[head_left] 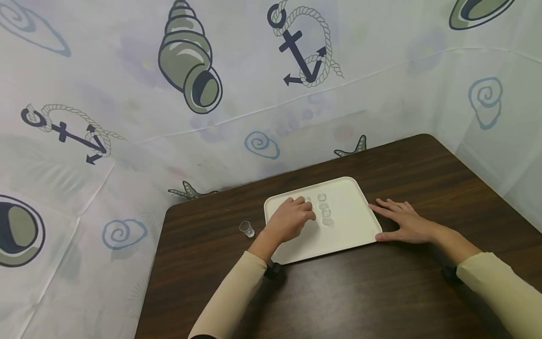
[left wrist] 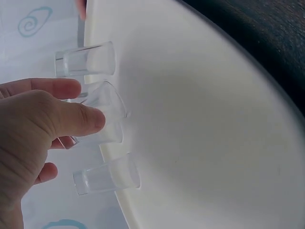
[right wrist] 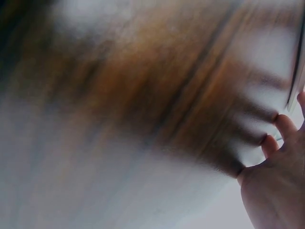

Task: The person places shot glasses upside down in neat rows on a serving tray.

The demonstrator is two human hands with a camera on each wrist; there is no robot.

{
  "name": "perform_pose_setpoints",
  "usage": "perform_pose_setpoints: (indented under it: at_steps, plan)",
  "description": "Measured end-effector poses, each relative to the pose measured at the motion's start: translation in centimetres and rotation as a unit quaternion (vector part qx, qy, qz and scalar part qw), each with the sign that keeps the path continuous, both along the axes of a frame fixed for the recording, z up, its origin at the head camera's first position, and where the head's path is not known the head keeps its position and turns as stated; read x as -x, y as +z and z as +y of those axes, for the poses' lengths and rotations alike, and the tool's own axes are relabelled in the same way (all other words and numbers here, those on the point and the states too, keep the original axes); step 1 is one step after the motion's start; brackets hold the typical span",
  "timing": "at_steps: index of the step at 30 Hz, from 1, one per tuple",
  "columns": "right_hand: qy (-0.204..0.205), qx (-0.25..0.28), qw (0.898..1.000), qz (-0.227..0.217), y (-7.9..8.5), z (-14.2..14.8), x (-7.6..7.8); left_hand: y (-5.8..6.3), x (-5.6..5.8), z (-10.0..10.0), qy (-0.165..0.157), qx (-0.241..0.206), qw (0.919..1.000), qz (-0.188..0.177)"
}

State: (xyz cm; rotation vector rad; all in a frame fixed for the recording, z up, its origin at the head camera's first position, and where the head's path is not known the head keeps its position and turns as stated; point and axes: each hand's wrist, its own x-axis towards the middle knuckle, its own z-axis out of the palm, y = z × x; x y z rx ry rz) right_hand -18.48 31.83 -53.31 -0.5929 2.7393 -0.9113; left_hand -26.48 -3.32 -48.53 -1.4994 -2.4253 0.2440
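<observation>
My left hand (head_left: 291, 219) is over the left half of a cream tray (head_left: 349, 230). In the left wrist view its thumb and fingers pinch a small clear shot glass (left wrist: 108, 98), which looks tilted and overlaps another glass behind it. Other clear shot glasses (left wrist: 108, 175) stand upright on the tray to either side. From the head view, some glasses (head_left: 322, 197) show beyond the hand, and the held one is hidden. My right hand (head_left: 404, 223) has its fingers spread at the tray's right edge, thumb touching the front corner.
One more shot glass (head_left: 247, 229) is on the dark wooden table (head_left: 203, 263), left of the tray. A cloth (head_left: 237, 103) printed with shells and anchors hangs behind the table and along its sides.
</observation>
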Motion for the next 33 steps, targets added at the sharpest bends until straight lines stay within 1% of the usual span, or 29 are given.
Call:
perform_pose_setpoints:
  at_steps: [3,7,12,18,25,33]
  plan:
    - [-0.001,-0.002,1.0,0.0,0.0,-0.1,0.0,-0.3,0.1,0.0,0.0,0.001,1.0,0.005]
    - [-0.001,-0.005,1.0,0.0,0.2,-0.1,0.0,-0.3,0.2,0.3,0.001,0.008,1.0,0.005]
    - [0.0,-0.004,1.0,0.002,0.2,-0.1,-0.1,-0.4,0.0,0.8,0.001,0.012,0.9999,0.004]
    - [0.001,0.001,1.0,0.004,0.3,-0.1,-0.1,-0.8,-0.1,1.0,0.002,0.01,0.9999,0.003]
    - [0.001,0.0,1.0,0.006,0.4,-0.2,-0.2,-0.8,-0.2,0.9,0.018,0.011,0.9998,-0.006]
    - [0.004,0.002,1.0,0.006,0.5,-0.2,-0.2,-0.4,0.0,0.4,0.019,-0.017,0.9996,-0.012]
